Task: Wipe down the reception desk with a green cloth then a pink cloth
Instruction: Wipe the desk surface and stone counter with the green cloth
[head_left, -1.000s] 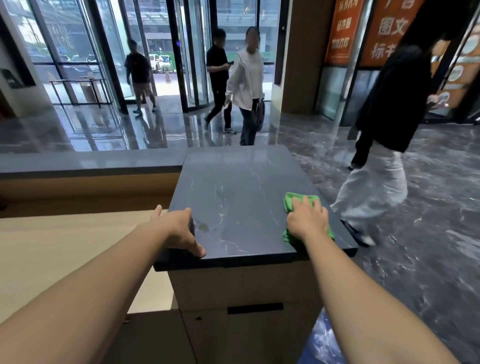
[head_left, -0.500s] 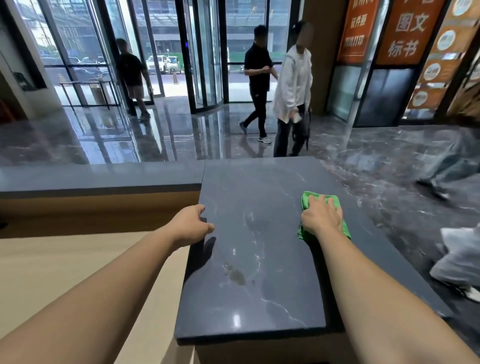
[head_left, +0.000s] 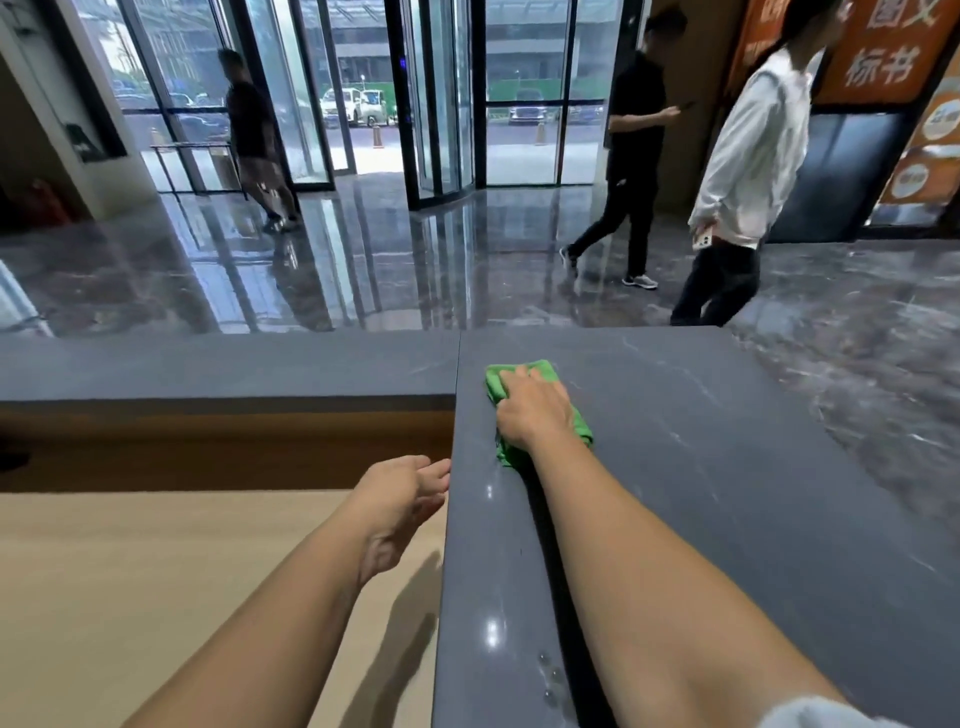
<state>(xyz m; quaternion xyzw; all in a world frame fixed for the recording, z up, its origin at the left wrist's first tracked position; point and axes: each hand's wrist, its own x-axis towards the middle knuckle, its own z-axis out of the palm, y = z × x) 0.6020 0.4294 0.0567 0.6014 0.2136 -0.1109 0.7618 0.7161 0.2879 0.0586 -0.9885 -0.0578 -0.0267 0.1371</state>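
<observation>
1. Polished dark floor (head_left: 363, 270) stretches from the glass doors (head_left: 441, 104) at the far side up to the reception desk (head_left: 727, 493), whose grey veined stone top fills the near right.
2. Three people are on that floor: one in a white shirt (head_left: 748, 156) at the far right, one in black (head_left: 634, 130) just to the left, and a third in dark clothes (head_left: 254, 135) by the glass at the far left.
3. Orange signs (head_left: 883, 47) hang at the far right.
4. The green cloth (head_left: 540, 371) lies bunched on the stone top, near its left edge and toward the far end.
5. The right hand (head_left: 532, 410) presses palm-down on the cloth with its fingers laid across it. Green shows beyond the fingertips and beside the wrist.
6. The left hand (head_left: 400, 506) hangs over the pale wooden lower counter (head_left: 156, 597), fingers loosely spread and holding nothing. Its fingertips reach the left edge of the top, but I cannot tell whether they touch it.
7. A few water drops (head_left: 550, 675) sit on the top at the near end, beside the right forearm.
</observation>
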